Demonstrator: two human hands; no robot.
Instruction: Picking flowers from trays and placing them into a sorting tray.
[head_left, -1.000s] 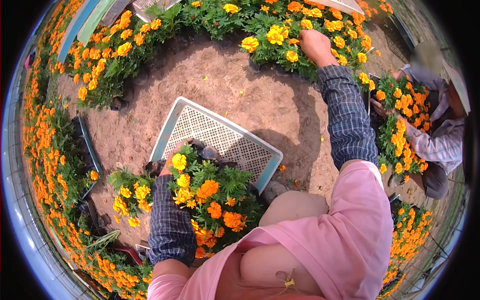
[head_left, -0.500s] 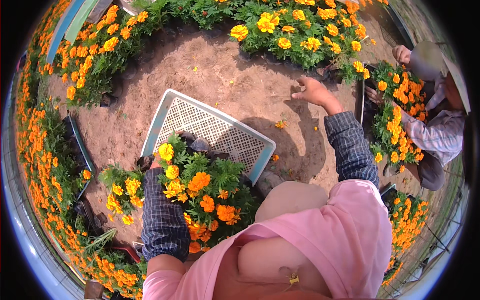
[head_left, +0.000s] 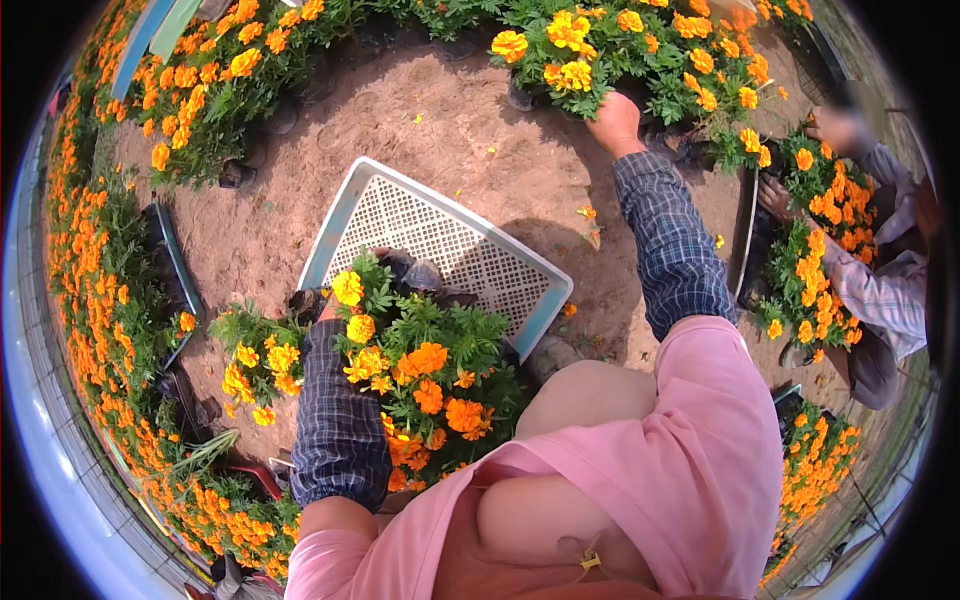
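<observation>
My left hand [head_left: 329, 309] is mostly hidden behind flowers at the near left side of a pale crate [head_left: 440, 235] with a perforated base. It appears closed on marigold plants [head_left: 425, 365], whose dark pots [head_left: 422, 275] point toward the crate and whose orange and yellow blooms lean back toward me. A smaller marigold bunch [head_left: 262, 365] hangs on the other side of my left wrist. Farther off to the right, my right hand [head_left: 617, 125] reaches in under the leaves of standing marigolds [head_left: 575, 75]. Leaves cover its fingers, so its grip does not show.
Rows of potted marigolds [head_left: 95, 330] curve around the bare soil [head_left: 420, 125]. At the right, another person [head_left: 890, 285] handles marigolds [head_left: 825, 260] beside a tray edge [head_left: 745, 235]. A dark tray [head_left: 175, 265] stands at the left.
My right hand has moved forward from above the soil into the marigold foliage. My left hand stays with its plants beside the crate. The whole view has shifted slightly.
</observation>
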